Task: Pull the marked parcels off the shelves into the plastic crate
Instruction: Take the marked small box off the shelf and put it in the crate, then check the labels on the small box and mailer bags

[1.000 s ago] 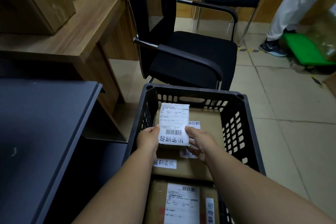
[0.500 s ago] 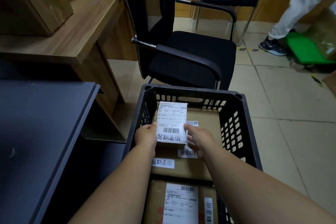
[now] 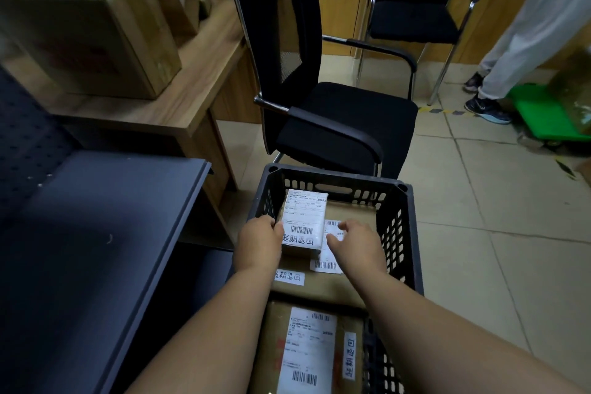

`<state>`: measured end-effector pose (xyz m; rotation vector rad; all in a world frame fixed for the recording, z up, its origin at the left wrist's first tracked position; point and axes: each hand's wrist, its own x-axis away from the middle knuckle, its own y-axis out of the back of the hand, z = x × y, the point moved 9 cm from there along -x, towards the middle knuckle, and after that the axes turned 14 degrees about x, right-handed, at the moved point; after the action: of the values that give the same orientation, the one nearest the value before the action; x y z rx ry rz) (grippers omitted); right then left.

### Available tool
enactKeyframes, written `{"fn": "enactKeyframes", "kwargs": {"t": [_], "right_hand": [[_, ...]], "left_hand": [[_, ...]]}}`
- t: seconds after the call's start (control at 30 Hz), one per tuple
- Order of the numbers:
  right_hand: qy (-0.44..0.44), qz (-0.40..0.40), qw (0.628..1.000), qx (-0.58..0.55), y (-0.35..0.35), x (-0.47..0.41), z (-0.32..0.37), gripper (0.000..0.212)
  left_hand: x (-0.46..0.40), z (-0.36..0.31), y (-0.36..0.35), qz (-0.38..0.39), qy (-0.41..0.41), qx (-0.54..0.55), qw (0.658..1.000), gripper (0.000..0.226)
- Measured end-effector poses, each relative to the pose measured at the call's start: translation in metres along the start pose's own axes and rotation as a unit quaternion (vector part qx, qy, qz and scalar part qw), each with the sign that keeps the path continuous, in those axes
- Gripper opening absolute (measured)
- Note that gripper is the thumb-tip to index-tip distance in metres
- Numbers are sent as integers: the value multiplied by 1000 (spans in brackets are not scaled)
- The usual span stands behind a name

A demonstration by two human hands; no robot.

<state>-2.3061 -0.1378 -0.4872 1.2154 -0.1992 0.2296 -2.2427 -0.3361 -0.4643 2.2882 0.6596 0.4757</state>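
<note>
1. The left hand [image 3: 260, 241] grips the left edge of a small white parcel [image 3: 303, 222], fingers curled over its side. My guess is that this steadies the parcel as it settles flat.
2. The right hand [image 3: 356, 241] is just to the right of the parcel, apart from it, fingers loosely spread and holding nothing. It hovers over a white label [image 3: 329, 246] on the box below.
3. The parcel lies inside the black crate [image 3: 401, 233], at its far left, beyond both hands. It rests on a large brown box [image 3: 348, 285] that fills the crate floor under the hands. Its label faces up, handwriting visible, probably so the mark can be read.
4. Nearer than the hands, between the forearms, lies a second brown box [image 3: 275, 345] with its own label and handwritten strip. I cannot tell whether it sits inside the crate.
5. Left of the left hand is a dark grey shelf [image 3: 96, 217].
6. Beyond the crate stands a black chair [image 3: 335, 118]; far left of it is a wooden desk [image 3: 179, 99] with cartons. Far right, another person's legs [image 3: 524, 35] stand by a green trolley [image 3: 543, 115].
7. Judged from this, the placing is nearly done; the left hand only needs to let go.
</note>
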Motion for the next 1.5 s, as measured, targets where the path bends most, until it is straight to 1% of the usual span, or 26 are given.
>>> {"fn": "enactKeyframes", "kwargs": {"t": [0.1, 0.27, 0.4, 0.57, 0.67, 0.73, 0.93, 1.03, 1.17, 1.3, 1.4, 1.5], "right_hand": [[55, -13, 996, 63, 25, 29, 14, 38], [124, -45, 984, 122, 59, 81, 32, 31], [153, -46, 977, 144, 69, 125, 46, 32], [205, -38, 965, 157, 68, 178, 78, 29], [243, -40, 958, 149, 66, 213, 99, 22], [272, -40, 950, 145, 64, 239, 114, 20], [345, -33, 928, 139, 51, 328, 143, 22], [382, -18, 913, 143, 42, 381, 151, 26], [425, 0, 893, 147, 30, 457, 155, 30], [480, 6, 864, 151, 16, 540, 160, 27], [518, 15, 846, 128, 5, 601, 168, 24], [561, 18, 820, 112, -4, 661, 176, 26]], "left_hand": [[28, -19, 24, 1, -40, -77, 996, 28], [81, -39, 66, -25, -91, -183, 979, 29], [121, -32, 99, -39, -80, -220, 971, 28], [170, -10, 145, -71, -54, -224, 970, 29], [199, 6, 171, -89, -43, -232, 968, 24], [220, 19, 189, -102, -27, -233, 967, 24], [305, 68, 233, -141, 40, -216, 965, 29], [358, 93, 255, -160, 74, -222, 959, 30], [440, 125, 289, -192, 116, -234, 946, 30], [526, 152, 323, -228, 159, -236, 931, 30], [590, 173, 350, -262, 197, -233, 916, 31], [652, 192, 373, -291, 241, -232, 897, 31]]}}
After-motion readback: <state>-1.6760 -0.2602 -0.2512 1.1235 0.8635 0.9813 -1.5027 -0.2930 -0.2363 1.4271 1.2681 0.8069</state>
